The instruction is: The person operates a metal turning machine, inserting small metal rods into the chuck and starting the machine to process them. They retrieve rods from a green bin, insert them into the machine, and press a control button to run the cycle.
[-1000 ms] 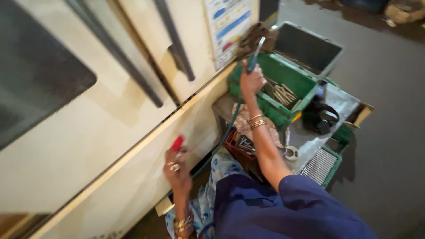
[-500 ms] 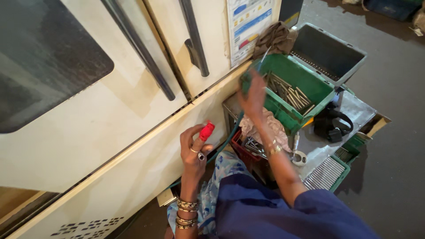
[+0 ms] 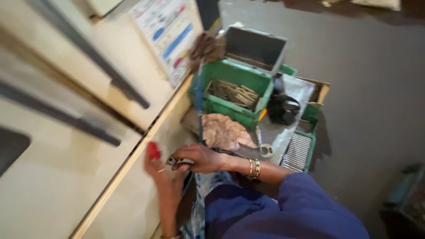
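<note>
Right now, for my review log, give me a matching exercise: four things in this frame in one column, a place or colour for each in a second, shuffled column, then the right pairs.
Things:
1. green tray
2. small red object
3. black item
4. gold bangles

Places or colours:
A. on the right wrist
B. holds a pile of metal pieces
C. at the left hand fingertips
D. right of the green tray, on the grey sheet

Pairs: 1-B, 2-C, 3-D, 4-A

Hands (image 3: 177, 161) together — red-handled tool (image 3: 153, 150)
</note>
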